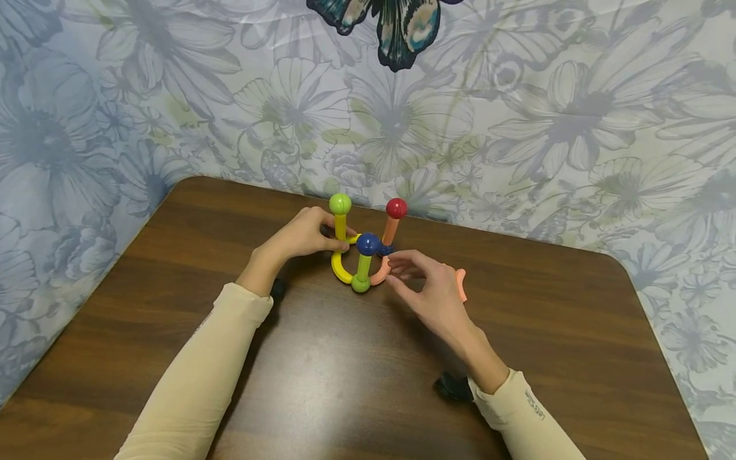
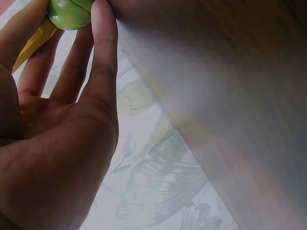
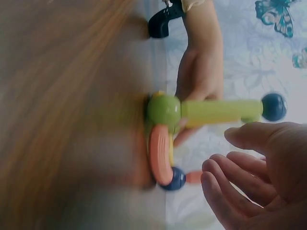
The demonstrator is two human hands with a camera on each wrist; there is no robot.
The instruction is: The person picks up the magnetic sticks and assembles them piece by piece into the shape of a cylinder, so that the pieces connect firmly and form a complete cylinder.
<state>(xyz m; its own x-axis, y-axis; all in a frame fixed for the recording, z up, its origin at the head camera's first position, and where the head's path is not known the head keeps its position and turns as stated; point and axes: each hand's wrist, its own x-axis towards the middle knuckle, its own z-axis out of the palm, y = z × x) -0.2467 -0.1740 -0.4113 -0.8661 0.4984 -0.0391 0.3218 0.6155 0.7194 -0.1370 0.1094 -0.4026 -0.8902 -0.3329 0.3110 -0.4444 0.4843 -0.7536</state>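
A ring of curved pieces and balls stands on the table, with upright sticks topped by balls. My left hand (image 1: 307,233) is at its left side, by the yellow stick (image 1: 341,227) under a light green ball (image 1: 340,204). In the left wrist view its thumb and fingers pinch a green ball (image 2: 70,13). To the right, my right hand (image 1: 431,291) holds nothing, fingers loosely bent beside the salmon curved piece (image 3: 160,154). A green stick (image 3: 220,111) with a dark blue ball (image 3: 274,106) rises at the front. Behind, an orange stick (image 1: 390,231) carries a red ball (image 1: 397,208).
Another salmon curved piece (image 1: 461,285) lies on the brown wooden table (image 1: 322,383), partly behind my right hand. Floral cloth (image 1: 287,102) hangs along the table's far edge, with a butterfly decoration (image 1: 397,32) on it.
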